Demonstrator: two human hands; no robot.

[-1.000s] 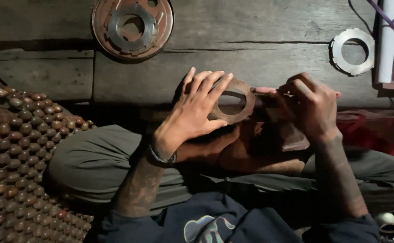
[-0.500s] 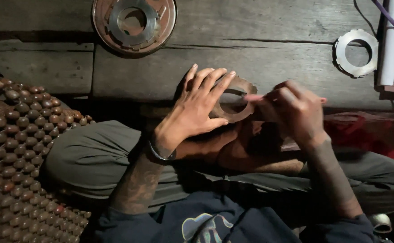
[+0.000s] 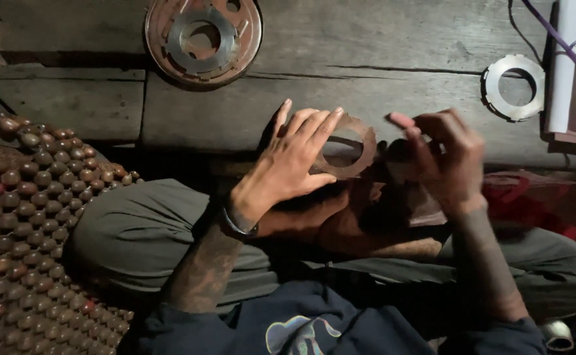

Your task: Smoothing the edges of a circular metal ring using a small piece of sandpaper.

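My left hand (image 3: 294, 161) keeps the rusty metal ring (image 3: 350, 148) pinched; my right hand (image 3: 442, 154) has backed off slightly, fingers curled, maybe empty, can't tell.

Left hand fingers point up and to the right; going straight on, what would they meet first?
The left hand already touches the rusty metal ring; beyond it, probably bare wooden planks, though depth is unclear.

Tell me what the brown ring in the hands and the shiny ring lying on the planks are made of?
The flat brown ring, held by the left hand, looks like thin metal gone rusty or coated: dull, reddish-brown, with a sharp clean-cut edge. It could be stiff fibre; the dim light leaves that open. The pale silvery ring with a notched rim looks like bare steel, since it glints brightly.
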